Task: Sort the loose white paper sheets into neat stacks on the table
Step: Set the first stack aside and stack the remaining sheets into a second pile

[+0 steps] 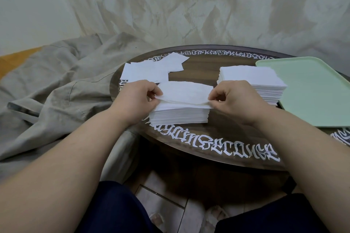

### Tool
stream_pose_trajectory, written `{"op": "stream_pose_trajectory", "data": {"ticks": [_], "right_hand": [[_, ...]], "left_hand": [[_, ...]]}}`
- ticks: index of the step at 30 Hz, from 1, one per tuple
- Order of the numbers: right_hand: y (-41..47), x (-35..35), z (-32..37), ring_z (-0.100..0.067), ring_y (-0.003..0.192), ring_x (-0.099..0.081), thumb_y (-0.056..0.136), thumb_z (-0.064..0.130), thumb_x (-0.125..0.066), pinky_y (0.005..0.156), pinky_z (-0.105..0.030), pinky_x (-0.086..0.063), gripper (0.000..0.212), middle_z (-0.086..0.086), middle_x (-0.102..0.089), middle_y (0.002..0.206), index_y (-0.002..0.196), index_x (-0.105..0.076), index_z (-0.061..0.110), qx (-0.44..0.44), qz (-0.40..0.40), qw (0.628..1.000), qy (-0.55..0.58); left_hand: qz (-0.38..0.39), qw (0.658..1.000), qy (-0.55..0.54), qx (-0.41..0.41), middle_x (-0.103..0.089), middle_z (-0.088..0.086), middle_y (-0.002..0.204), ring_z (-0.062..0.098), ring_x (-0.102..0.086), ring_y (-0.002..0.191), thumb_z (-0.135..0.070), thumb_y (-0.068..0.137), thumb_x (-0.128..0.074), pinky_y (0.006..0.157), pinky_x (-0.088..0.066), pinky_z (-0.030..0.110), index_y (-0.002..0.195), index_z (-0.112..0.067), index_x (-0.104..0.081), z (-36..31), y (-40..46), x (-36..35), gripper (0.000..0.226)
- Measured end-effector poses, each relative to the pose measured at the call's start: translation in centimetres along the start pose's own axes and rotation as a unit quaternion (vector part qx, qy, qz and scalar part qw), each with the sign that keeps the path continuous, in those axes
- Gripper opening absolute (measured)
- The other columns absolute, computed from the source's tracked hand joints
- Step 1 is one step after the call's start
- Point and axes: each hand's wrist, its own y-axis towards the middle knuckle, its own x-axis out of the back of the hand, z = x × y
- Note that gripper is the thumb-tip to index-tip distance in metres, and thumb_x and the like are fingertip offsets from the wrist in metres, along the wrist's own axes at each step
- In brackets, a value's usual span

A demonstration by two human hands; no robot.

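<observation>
Head view: a round dark wooden table [189, 138] with white ornate lettering round its rim fills the middle. At three o'clock on it lies a pale green rectangular plastic tray [312, 91]. Crumpled grey-beige cloth [56, 85] lies beside the table at nine o'clock. Just left of the tray stands a tall neat stack of white paper sheets [265, 89]. At six o'clock a second neat white stack [180, 115] sits nearest the person. Loose white sheets [151, 70] lie scattered at eleven o'clock. One thin white sheet [185, 92] is lifted over the near stack, the left hand [138, 96] pinching its left near corner, the right hand [233, 98] pinching its right.
</observation>
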Motion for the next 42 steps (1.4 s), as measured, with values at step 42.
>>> {"op": "stream_pose_trajectory", "data": {"ticks": [42], "right_hand": [[0.37, 0.01, 0.06, -0.008, 0.076, -0.054, 0.087, 0.019, -0.062, 0.072, -0.022, -0.040, 0.013, 0.011, -0.059, 0.082, 0.098, -0.068, 0.020, 0.023, -0.001, 0.999, -0.028]], "left_hand": [[0.030, 0.999, 0.019, -0.007, -0.062, -0.009, 0.072, 0.008, -0.058, 0.072, -0.018, 0.076, -0.073, 0.067, -0.043, 0.022, 0.070, -0.026, -0.058, -0.16, -0.51, 0.45, 0.018]]}}
